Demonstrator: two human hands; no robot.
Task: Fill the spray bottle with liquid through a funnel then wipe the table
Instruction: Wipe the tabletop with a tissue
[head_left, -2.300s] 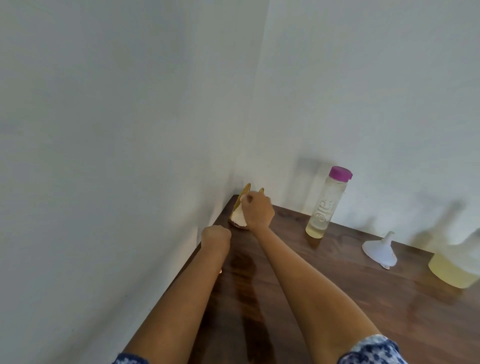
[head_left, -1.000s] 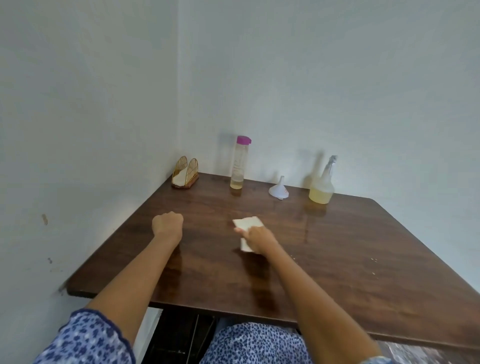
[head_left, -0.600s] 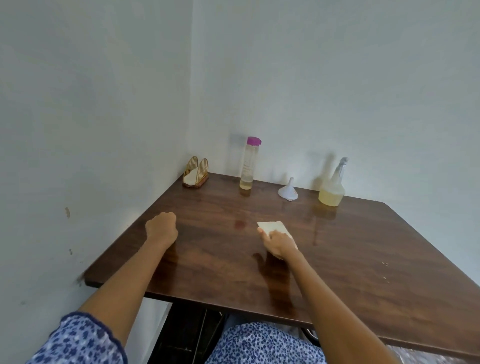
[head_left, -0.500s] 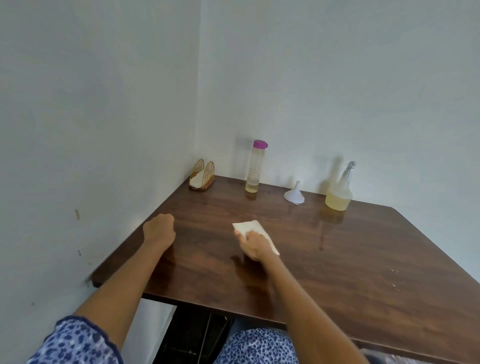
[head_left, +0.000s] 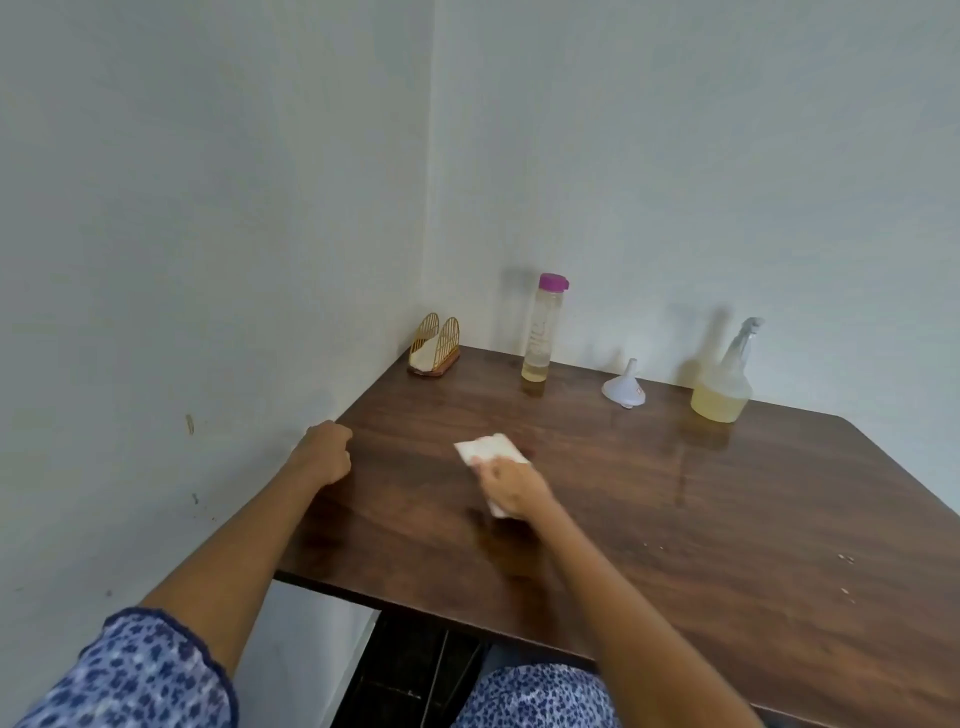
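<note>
Both our hands meet the table (head_left: 727, 519); right hand (head_left: 511, 486) presses flat on the napkin (head_left: 488, 449) poking out ahead; left hand (head_left: 324, 452) fisted, empty

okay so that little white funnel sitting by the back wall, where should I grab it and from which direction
Pinch the narrow spout of the funnel, coming straight down from above. It rests wide mouth down on the table with the spout pointing up, so the stem is the one slim, exposed part. The flared cone would likely slip between fingers. It stands apart from the spray bottle and the purple-capped bottle, so there is room.
</note>
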